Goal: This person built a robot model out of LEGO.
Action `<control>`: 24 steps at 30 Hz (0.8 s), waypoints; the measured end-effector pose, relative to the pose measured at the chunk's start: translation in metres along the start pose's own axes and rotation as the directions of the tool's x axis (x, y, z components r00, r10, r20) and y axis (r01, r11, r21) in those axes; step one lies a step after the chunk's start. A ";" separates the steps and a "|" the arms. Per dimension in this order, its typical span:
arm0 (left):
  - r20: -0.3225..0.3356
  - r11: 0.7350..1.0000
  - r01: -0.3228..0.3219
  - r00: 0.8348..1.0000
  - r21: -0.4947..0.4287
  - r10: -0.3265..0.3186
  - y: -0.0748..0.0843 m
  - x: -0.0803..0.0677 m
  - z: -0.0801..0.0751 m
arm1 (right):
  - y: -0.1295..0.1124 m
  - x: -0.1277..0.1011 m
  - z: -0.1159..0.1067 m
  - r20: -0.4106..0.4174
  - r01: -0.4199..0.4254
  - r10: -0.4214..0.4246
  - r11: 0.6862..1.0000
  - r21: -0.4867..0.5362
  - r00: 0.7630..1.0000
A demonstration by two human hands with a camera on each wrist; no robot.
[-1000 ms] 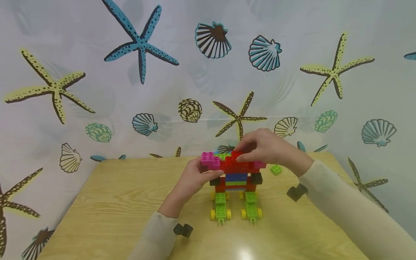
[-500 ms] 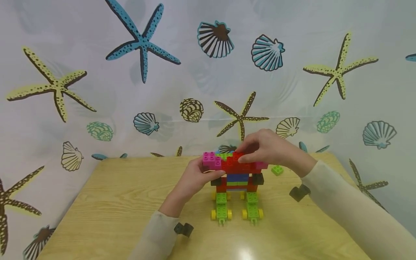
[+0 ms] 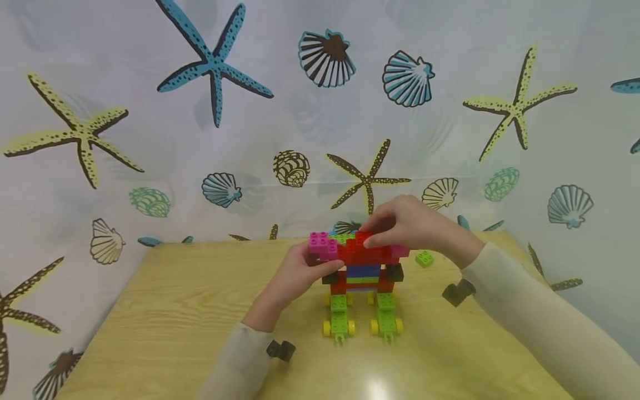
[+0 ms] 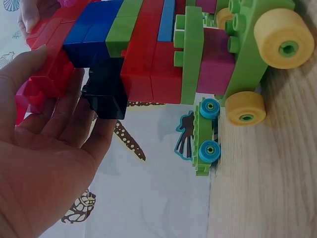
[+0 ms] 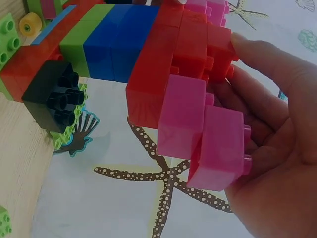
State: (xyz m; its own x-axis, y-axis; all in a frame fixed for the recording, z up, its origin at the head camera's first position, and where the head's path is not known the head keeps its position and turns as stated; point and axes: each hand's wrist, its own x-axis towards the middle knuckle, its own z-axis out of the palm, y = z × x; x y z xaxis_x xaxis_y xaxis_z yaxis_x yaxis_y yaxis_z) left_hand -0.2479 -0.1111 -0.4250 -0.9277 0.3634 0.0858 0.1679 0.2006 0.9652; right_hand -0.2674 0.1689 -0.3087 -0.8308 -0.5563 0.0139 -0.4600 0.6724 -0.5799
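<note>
A toy-brick build (image 3: 363, 271) stands on the table in the head view, with red and pink bricks on top, blue and lime layers below, and two lime wheeled bases (image 3: 339, 320) at its foot. My left hand (image 3: 300, 272) grips its left upper side; the thumb lies across a red brick (image 4: 52, 74) and the fingers reach behind, near a black brick (image 4: 106, 89). At the top, my right hand (image 3: 407, 222) pinches a small red brick (image 5: 219, 49) between thumb and fingers. Pink bricks (image 5: 218, 148) jut out beside that hand. The right hand's far fingers are partly hidden.
A loose lime brick (image 3: 424, 259) lies right of the build on the wooden table (image 3: 200, 311). Behind the build, a lime wheeled base with blue wheels (image 4: 209, 150) shows in the left wrist view. A shell-and-starfish curtain (image 3: 280, 111) hangs at the table's back edge.
</note>
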 end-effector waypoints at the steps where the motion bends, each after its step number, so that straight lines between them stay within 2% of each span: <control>1: 0.006 1.000 0.000 1.000 0.002 0.000 0.000 0.000 0.000 | 0.001 -0.001 -0.001 -0.003 -0.009 0.009 1.000 0.017 1.000; 7: 0.015 1.000 0.009 1.000 0.007 -0.009 0.000 0.001 0.002 | 0.020 -0.010 -0.014 -0.079 -0.012 0.024 0.989 0.150 0.997; 14: 0.018 1.000 0.005 1.000 0.024 -0.005 -0.001 -0.001 0.000 | 0.052 -0.022 -0.026 -0.157 -0.059 0.089 0.980 0.188 0.984; 19: 0.033 1.000 0.000 0.999 0.021 -0.001 -0.002 -0.001 -0.001 | 0.076 -0.026 -0.023 -0.183 -0.081 0.123 0.972 0.220 0.975; 24: 0.034 1.000 0.003 0.999 0.023 -0.003 -0.001 -0.002 -0.002 | 0.104 -0.026 -0.010 -0.178 -0.154 0.198 0.960 0.235 0.964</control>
State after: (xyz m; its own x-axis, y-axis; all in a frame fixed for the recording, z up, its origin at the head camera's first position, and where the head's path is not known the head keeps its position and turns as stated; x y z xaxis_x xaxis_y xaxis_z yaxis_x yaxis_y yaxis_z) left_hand -0.2464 -0.1134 -0.4255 -0.9162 0.3937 0.0741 0.1733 0.2228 0.9593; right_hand -0.2966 0.2586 -0.3610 -0.9477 -0.3160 0.0439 -0.2401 0.6160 -0.7502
